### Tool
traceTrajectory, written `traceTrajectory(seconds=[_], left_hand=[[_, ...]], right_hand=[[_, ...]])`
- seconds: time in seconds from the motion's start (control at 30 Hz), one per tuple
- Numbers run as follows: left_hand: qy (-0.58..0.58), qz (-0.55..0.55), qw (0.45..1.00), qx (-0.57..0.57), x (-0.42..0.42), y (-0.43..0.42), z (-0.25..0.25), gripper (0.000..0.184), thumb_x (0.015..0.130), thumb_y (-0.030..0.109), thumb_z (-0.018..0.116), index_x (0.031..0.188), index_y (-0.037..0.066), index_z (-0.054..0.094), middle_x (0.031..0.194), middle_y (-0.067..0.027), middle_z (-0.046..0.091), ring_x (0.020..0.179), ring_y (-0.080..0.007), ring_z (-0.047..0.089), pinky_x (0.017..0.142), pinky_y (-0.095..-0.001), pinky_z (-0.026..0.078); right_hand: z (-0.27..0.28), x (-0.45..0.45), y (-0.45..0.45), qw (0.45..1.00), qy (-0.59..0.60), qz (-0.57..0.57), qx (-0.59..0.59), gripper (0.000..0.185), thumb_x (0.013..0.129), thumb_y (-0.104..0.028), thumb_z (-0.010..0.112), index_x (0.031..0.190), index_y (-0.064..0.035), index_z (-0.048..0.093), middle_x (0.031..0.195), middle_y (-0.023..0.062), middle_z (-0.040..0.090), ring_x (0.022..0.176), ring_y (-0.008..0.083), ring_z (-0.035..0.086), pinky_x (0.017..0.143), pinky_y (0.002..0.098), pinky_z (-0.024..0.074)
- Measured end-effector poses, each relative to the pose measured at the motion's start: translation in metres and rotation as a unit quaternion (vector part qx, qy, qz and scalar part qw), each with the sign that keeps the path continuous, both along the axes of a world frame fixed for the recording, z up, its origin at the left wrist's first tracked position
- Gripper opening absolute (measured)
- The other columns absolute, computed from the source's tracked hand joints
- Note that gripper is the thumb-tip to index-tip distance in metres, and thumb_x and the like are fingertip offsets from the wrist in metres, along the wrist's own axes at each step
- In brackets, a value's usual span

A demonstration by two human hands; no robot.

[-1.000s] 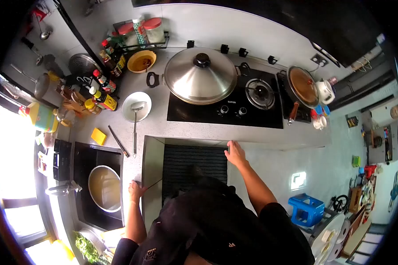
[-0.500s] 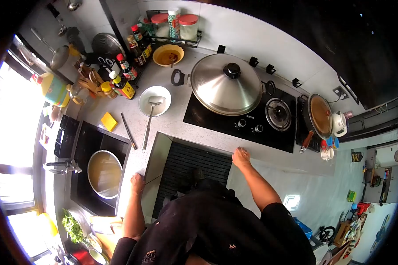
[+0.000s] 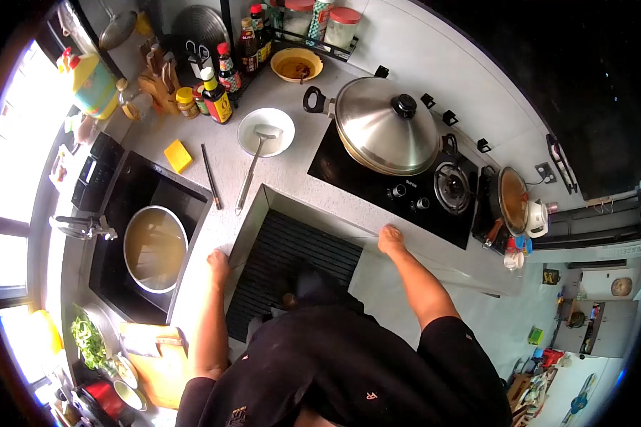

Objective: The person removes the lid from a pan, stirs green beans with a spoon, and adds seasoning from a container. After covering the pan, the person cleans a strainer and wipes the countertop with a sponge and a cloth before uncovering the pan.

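My left hand [image 3: 218, 266] is closed, resting on the counter edge beside the sink, with nothing seen in it. My right hand [image 3: 389, 240], also curled closed, rests at the counter edge in front of the gas stove [image 3: 363, 188]. A steel wok with a domed lid [image 3: 381, 117] sits on the stove's left burner. Nearer my left hand, a spatula [image 3: 248, 178] leans in a white bowl [image 3: 281, 124], its handle reaching over the counter. Beside it lie a pair of dark chopsticks [image 3: 211, 176] and a yellow sponge [image 3: 178, 156].
A pot of cloudy liquid [image 3: 153, 249] stands in the sink [image 3: 117, 206]. Behind are sauce bottles [image 3: 216, 99] and a yellow bowl of brown sauce [image 3: 297, 65]. A pan [image 3: 513, 199] stands right of the stove. At lower left are a cutting board [image 3: 153, 370] and leafy greens [image 3: 89, 338].
The head view has turned and shifted, so the counter appears rotated clockwise. Both hands stay closed at the counter edge, and the objects keep their places.
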State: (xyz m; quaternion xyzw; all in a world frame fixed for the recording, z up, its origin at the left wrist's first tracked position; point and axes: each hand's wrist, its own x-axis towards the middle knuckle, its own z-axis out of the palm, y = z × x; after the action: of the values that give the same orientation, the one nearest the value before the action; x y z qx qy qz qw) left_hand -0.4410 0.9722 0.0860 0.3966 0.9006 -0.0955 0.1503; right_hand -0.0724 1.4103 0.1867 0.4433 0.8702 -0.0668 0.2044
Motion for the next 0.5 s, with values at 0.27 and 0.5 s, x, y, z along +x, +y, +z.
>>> traceTrajectory(seconds=[0.27, 0.5], left_hand=[[0.055, 0.006, 0.996, 0.064, 0.005, -0.002, -0.028, 0.019, 0.089, 0.012, 0.053, 0.1, 0.004, 0.066, 0.101, -0.015, 0.066, 0.094, -0.0303, 0.066, 0.083, -0.0431, 0.052], [-0.019, 0.033, 0.999, 0.012, 0.002, 0.006, -0.013, 0.025, 0.09, 0.016, 0.053, 0.107, 0.002, 0.064, 0.102, -0.0147, 0.066, 0.092, -0.0306, 0.065, 0.084, -0.0441, 0.051]], right_hand=[[-0.012, -0.003, 0.014, 0.996, -0.086, 0.007, -0.02, 0.023, 0.081, -0.007, 0.067, 0.102, 0.0005, 0.073, 0.115, 0.0225, 0.069, 0.112, 0.0329, 0.068, 0.096, 0.0388, 0.0551], [-0.007, -0.006, 0.013, 0.996, -0.088, -0.004, -0.025, 0.022, 0.083, -0.006, 0.065, 0.102, 0.0002, 0.074, 0.116, 0.0216, 0.07, 0.112, 0.0328, 0.068, 0.096, 0.0389, 0.0549]])
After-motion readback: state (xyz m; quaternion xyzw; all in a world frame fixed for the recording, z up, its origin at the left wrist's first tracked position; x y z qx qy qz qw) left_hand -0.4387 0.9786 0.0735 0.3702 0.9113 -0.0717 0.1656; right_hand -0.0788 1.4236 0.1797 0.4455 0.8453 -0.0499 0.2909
